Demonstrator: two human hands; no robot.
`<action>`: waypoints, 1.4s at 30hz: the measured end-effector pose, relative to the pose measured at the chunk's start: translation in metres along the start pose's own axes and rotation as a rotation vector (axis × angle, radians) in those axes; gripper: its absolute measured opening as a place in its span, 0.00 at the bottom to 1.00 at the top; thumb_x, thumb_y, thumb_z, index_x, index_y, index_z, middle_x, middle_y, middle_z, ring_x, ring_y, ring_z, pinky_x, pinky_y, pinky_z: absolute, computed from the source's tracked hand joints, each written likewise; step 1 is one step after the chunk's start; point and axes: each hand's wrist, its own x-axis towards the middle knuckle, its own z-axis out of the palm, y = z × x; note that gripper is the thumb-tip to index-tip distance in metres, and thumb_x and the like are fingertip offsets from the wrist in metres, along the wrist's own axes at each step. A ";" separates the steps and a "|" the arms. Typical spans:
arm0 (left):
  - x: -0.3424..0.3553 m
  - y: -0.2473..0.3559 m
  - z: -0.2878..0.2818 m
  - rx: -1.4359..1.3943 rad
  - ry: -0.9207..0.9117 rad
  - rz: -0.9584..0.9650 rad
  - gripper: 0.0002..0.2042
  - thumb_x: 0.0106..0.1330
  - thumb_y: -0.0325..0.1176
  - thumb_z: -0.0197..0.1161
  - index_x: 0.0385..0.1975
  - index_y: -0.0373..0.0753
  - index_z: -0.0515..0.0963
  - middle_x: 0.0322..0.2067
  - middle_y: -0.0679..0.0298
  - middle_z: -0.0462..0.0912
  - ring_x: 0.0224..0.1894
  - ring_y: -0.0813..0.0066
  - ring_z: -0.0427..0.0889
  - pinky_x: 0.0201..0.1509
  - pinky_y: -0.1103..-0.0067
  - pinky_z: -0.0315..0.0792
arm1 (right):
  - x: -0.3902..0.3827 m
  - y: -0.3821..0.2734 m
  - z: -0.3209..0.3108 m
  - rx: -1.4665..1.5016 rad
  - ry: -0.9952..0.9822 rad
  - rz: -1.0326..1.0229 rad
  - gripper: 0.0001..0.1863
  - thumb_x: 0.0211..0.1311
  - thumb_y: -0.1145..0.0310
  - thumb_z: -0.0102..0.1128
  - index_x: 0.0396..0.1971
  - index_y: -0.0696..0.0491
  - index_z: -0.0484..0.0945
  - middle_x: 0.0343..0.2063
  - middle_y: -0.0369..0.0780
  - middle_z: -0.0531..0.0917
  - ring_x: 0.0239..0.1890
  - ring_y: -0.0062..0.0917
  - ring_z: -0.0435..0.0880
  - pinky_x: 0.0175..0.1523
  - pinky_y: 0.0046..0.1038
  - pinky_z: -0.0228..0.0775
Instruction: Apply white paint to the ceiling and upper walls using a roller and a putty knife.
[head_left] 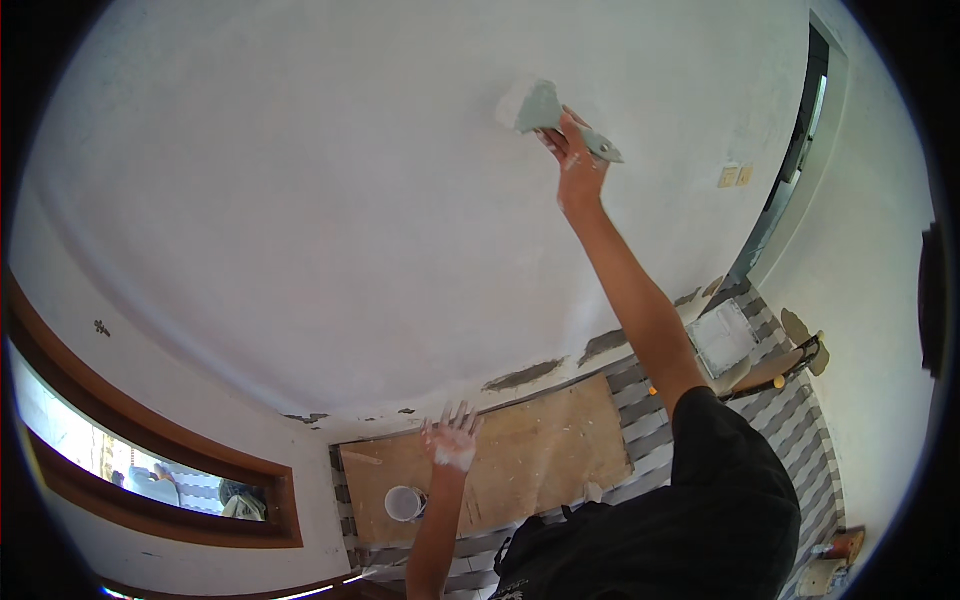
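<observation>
High on the white wall (pixel 300 200), my right hand (pixel 580 172) is closed round a putty knife (pixel 541 108) with a wide, pale grey-green blade. The blade lies at the wall surface, with whitish filler at its left edge. Its handle end sticks out to the right of my fingers. My left hand (pixel 453 440) is held low near the foot of the wall, fingers spread and nothing in it. White paste is smeared over that hand. Beside my left forearm, a small white bucket (pixel 404 503) stands on a brown board (pixel 560 430).
Bare grey patches (pixel 525 376) mark the wall's bottom edge. Switch plates (pixel 735 177) sit at right, near a doorway (pixel 795 150). A white-coated tray (pixel 722 338) and a brown stool-like object (pixel 775 375) stand at lower right on patterned tiles. A wood-framed window (pixel 285 500) is at lower left.
</observation>
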 end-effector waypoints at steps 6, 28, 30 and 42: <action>-0.040 0.028 -0.055 0.049 0.209 0.055 0.37 0.54 0.59 0.55 0.61 0.44 0.59 0.64 0.54 0.55 0.64 0.49 0.55 0.65 0.56 0.51 | -0.007 0.052 0.001 0.012 0.155 -0.041 0.15 0.60 0.71 0.58 0.43 0.65 0.75 0.36 0.44 0.81 0.35 0.27 0.82 0.42 0.27 0.76; -0.063 0.053 -0.089 0.055 0.301 0.058 0.35 0.54 0.58 0.56 0.59 0.45 0.61 0.61 0.56 0.61 0.62 0.50 0.60 0.62 0.56 0.56 | -0.012 0.011 -0.066 -1.557 -0.902 -0.904 0.19 0.52 0.73 0.57 0.47 0.45 0.77 0.48 0.33 0.79 0.54 0.29 0.74 0.49 0.28 0.74; -0.064 0.056 -0.092 0.079 0.313 0.066 0.36 0.54 0.58 0.56 0.60 0.45 0.61 0.61 0.56 0.61 0.62 0.51 0.60 0.62 0.56 0.55 | 0.001 -0.004 -0.056 -1.527 -1.162 -0.617 0.19 0.52 0.70 0.61 0.47 0.44 0.78 0.43 0.35 0.82 0.47 0.28 0.79 0.47 0.30 0.74; -0.067 0.063 -0.096 0.072 0.265 0.122 0.31 0.55 0.58 0.56 0.55 0.45 0.66 0.58 0.57 0.66 0.58 0.52 0.65 0.60 0.57 0.58 | 0.149 -0.092 0.109 -1.389 -1.187 -0.763 0.12 0.53 0.68 0.61 0.39 0.46 0.80 0.31 0.40 0.83 0.32 0.31 0.82 0.37 0.30 0.74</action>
